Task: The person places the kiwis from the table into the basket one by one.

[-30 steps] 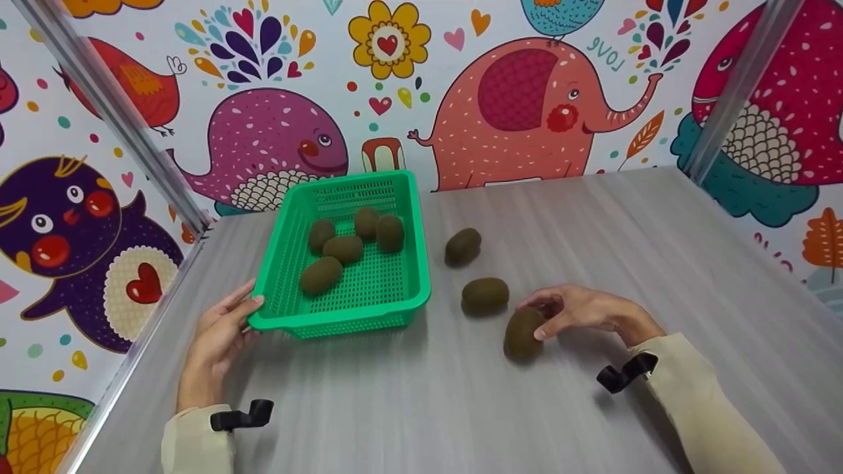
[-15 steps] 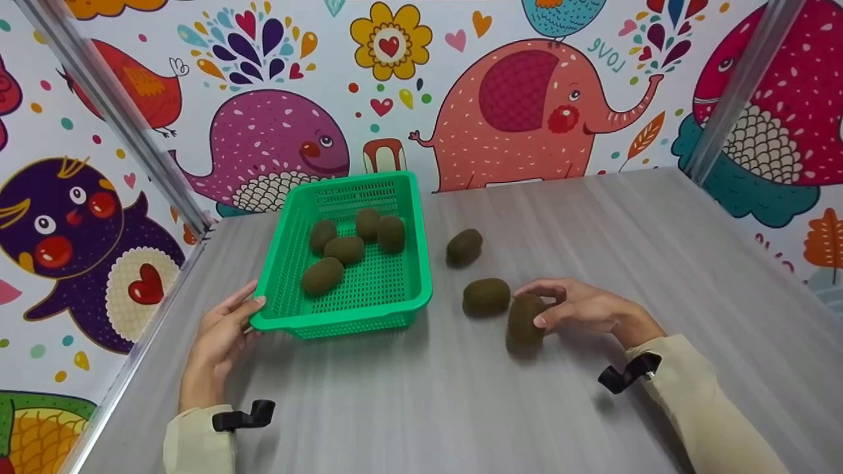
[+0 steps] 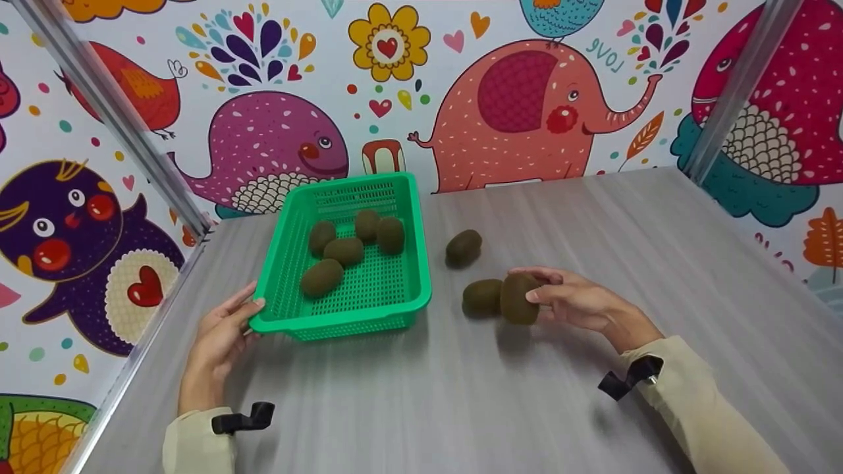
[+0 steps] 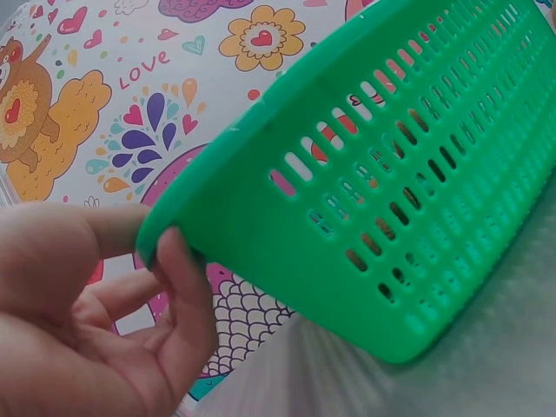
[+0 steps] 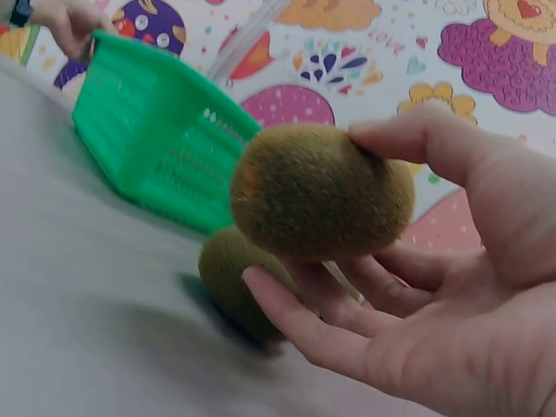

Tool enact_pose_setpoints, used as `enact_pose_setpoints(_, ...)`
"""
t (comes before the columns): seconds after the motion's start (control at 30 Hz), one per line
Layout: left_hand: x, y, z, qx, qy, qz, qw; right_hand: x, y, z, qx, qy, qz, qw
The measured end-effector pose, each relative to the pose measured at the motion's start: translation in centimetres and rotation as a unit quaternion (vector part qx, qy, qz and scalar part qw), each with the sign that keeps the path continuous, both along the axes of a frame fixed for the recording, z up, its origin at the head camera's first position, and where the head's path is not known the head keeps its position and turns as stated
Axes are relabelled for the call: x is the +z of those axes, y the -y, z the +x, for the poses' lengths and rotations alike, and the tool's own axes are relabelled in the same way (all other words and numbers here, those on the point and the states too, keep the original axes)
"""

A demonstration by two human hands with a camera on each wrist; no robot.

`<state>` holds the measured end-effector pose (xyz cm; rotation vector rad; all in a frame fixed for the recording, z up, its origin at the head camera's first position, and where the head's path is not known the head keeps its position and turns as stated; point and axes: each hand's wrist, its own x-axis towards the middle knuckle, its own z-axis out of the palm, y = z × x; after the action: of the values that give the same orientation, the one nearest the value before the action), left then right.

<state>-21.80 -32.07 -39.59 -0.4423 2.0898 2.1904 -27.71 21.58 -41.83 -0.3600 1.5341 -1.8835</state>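
Note:
My right hand (image 3: 579, 299) grips a brown kiwi (image 5: 321, 193) between thumb and fingers, raised off the table with its shadow below. In the head view this kiwi overlaps a second kiwi (image 3: 482, 298) that lies on the table just left of it. Farther back lies another loose kiwi (image 3: 463, 248). The green plastic basket (image 3: 359, 322) stands left of these, with several kiwis (image 3: 322, 277) on its slotted floor. At its near left corner, my left hand (image 3: 220, 342) pinches the rim, thumb on top and fingers beneath, as the left wrist view (image 4: 143, 304) also shows.
The grey wood-grain table (image 3: 395, 408) runs back to a wall (image 3: 408, 99) printed with cartoon animals. Metal posts (image 3: 125, 125) stand at the left and right corners. Both wrists carry a black mount (image 3: 244, 418) over beige sleeves.
My right hand has lifted the nearest kiwi off the table and moved it slightly back and left, until it overlaps the neighbouring kiwi in view. The left hand and basket have stayed put.

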Motion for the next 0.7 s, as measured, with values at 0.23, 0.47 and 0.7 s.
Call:
enact_pose_setpoints(0.23, -0.1, 0.0, -0.1, -0.006, -0.005, -0.002, 1.0, 0.4, 0.9, 0.5, -0.017, -0.005, -0.012, 0.9998)
enact_pose_setpoints(0.47, -0.2, 0.0, -0.2, -0.001, 0.0, 0.002, 1.0, 0.6, 1.3, 0.9, -0.042, 0.012, -0.027, 0.9987)
enact_pose_setpoints(0.7, -0.2, 0.0, -0.1, 0.005, -0.001, 0.001, 1.0, 1.1, 1.5, 1.3, -0.043, 0.017, -0.038, 0.9982)
